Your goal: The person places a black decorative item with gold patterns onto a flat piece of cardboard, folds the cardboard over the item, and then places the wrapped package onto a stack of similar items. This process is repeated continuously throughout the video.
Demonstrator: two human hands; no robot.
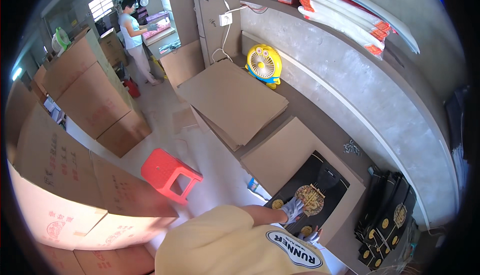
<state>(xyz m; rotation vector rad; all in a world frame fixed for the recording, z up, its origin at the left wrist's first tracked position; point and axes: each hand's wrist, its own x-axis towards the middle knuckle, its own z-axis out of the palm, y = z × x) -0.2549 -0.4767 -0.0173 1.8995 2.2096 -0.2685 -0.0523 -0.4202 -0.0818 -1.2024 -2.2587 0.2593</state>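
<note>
A flat black package with gold round ornaments [320, 187] lies on a sheet of brown cardboard [285, 152] on the workbench. My left hand [292, 209], in a grey glove, rests flat on the black package beside its large gold medallion [310, 199]. My right hand [311, 235], also gloved, touches the near edge of the same package; most of it is hidden behind my yellow shirt. I cannot see anything gripped in either hand.
A stack of the same black and gold packages [387, 215] stands at the right. More cardboard sheets [232, 100] and a yellow fan [263, 64] lie farther along the bench. A red stool [170, 172] and cartons [95, 95] fill the floor. Another person [134, 37] works far back.
</note>
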